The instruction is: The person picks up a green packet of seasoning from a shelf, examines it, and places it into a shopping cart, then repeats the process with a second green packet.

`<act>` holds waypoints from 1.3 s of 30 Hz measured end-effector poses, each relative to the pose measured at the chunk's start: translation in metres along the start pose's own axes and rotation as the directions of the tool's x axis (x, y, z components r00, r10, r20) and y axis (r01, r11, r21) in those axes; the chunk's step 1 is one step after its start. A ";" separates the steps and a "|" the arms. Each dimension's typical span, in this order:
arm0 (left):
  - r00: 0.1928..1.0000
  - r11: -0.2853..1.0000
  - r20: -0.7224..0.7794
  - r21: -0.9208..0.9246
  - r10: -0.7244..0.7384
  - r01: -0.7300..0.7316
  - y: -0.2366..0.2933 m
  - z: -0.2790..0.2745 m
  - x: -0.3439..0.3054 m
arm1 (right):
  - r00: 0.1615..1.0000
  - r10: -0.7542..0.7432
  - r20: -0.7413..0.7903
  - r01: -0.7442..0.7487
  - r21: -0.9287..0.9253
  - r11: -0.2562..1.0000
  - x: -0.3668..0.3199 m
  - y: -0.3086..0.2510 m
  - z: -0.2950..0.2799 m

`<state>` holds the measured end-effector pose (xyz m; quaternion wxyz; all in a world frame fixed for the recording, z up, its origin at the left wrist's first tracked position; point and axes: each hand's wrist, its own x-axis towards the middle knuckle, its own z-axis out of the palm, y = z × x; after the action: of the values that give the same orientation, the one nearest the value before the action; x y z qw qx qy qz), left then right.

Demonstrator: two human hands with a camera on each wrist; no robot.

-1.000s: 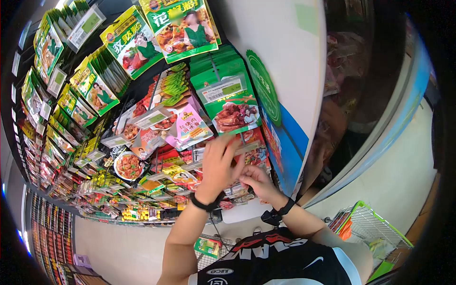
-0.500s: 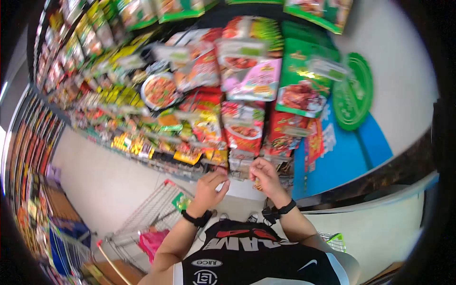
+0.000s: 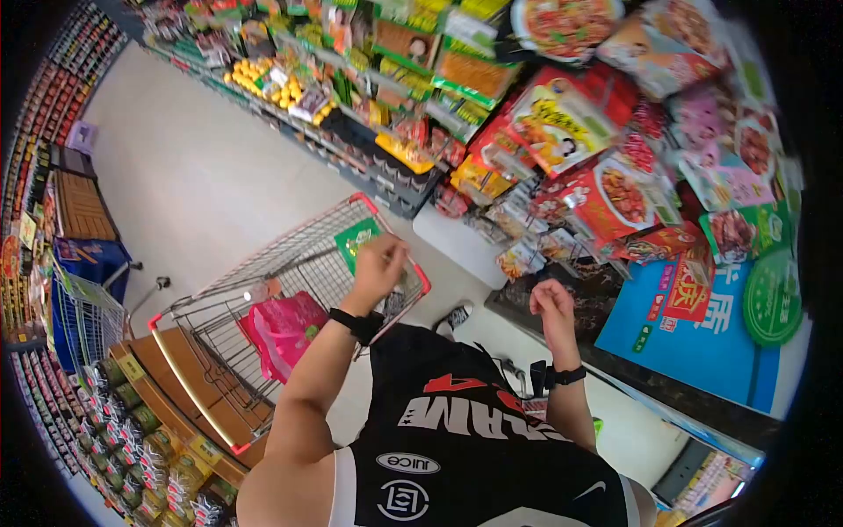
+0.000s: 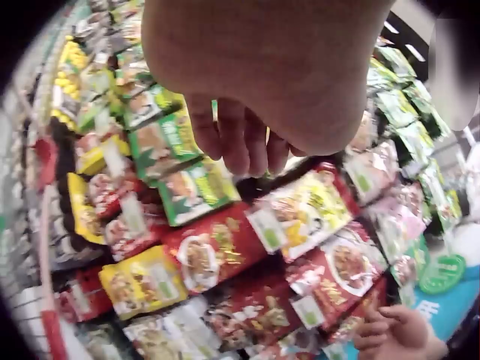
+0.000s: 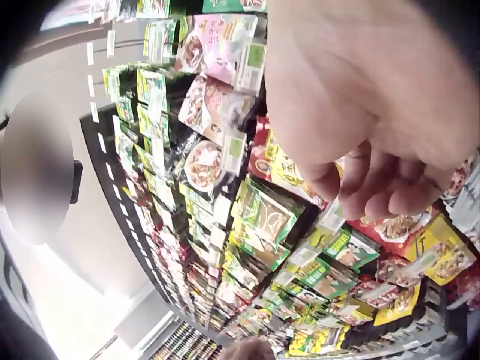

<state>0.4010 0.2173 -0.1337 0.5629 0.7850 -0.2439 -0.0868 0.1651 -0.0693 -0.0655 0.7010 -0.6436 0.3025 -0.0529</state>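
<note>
With the left grip (image 3: pixel 378 264), its curled fingers hiding whether it holds anything, poised above the red-trimmed wire shopping cart (image 3: pixel 272 255) just beside the flat green packet (image 3: pixel 356 239) at its near end, and the right grip (image 3: pixel 549 300) clenched empty near the hanging red pouches (image 3: pixel 615 198), lowering straight inside the rim seems wisest.

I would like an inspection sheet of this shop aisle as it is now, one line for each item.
Surface: pale smooth shop floor.
Job's things: silver wire shopping cart with red trim holding a flat green packet and pink bag; red and yellow hanging sauce packets.
Clutter: nothing seen.
Hands: left hand over the cart's rim, fingers curled, contents unclear; right hand raised by the packets, curled, nothing seen in it.
Cables: nothing seen.
Surroundings: stocked shelves; blue poster.
</note>
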 end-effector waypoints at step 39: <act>0.442 0.429 0.180 -0.107 -0.879 0.897 -0.447 0.052 -0.099 | 0.857 0.485 0.173 -0.264 -0.662 0.701 -0.009 0.067 0.131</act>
<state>0.4210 0.3317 -0.5797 0.4910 0.7338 0.1883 -0.4301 0.2015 0.0599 -0.1262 0.4876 -0.7590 0.3055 0.3049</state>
